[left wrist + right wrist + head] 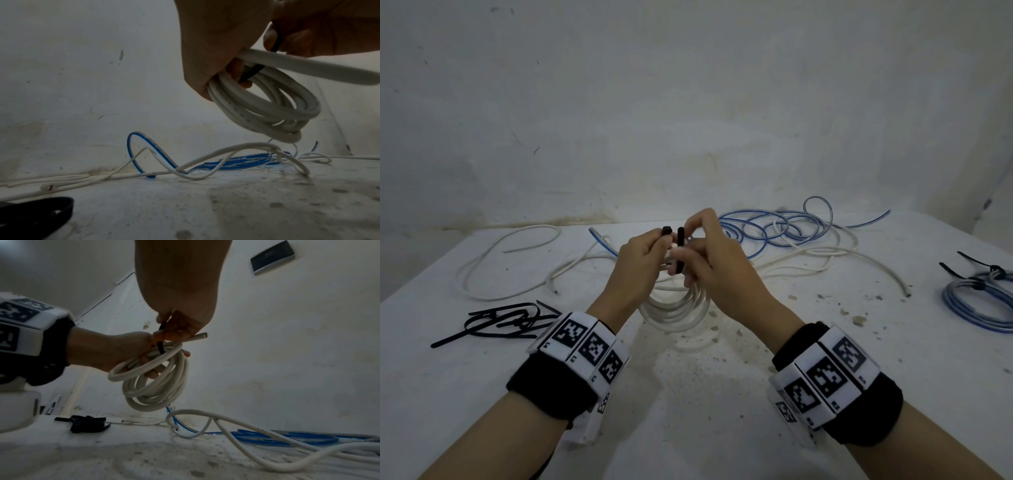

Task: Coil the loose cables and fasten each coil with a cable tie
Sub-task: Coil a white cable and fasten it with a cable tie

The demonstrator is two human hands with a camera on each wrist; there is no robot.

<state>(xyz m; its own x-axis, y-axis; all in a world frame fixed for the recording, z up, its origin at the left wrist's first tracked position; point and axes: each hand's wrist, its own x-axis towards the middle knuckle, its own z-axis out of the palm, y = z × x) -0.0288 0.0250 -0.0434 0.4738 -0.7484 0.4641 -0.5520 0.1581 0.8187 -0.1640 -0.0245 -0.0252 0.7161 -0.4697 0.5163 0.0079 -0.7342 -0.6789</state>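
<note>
White coil (674,308), tie (680,248), both hands

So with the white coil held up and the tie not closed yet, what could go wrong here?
The black cable tie has both ends free, so a slip could let the white coil spring open. The left hand alone grips the coil. Its loose cable end sticks out and may escape the tie.
</note>
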